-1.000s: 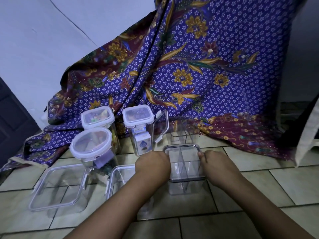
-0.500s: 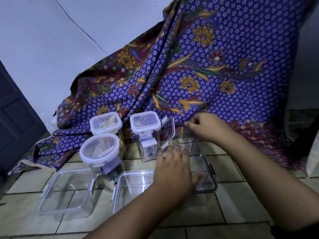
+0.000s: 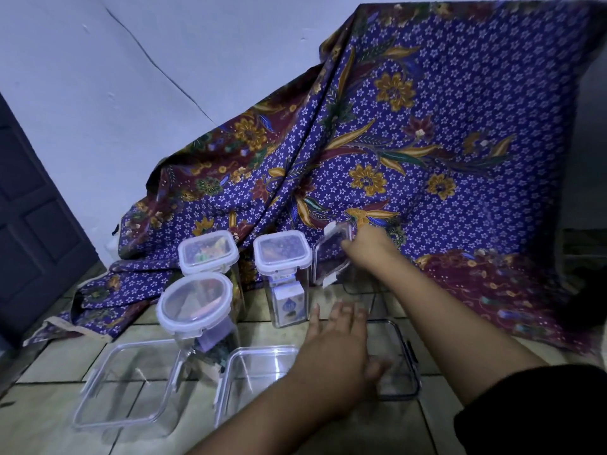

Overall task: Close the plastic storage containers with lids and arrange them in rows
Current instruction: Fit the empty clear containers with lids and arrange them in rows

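Observation:
Three lidded containers stand at the back: a round-lidded jar, a square-lidded one behind it and another square-lidded one to its right. My right hand holds a clear square lid tilted on edge above a clear open container beside that jar. My left hand rests flat, fingers spread, on a dark-rimmed clear container in front. Two clear open rectangular containers sit on the tiles at the left and middle.
A purple floral cloth drapes down the wall and spreads onto the tiled floor behind the containers. A dark door stands at the far left.
My right hand left the dark-rimmed container, reached back and lifted the clear square lid. My left hand shifted onto the dark-rimmed container. The view has swung left.

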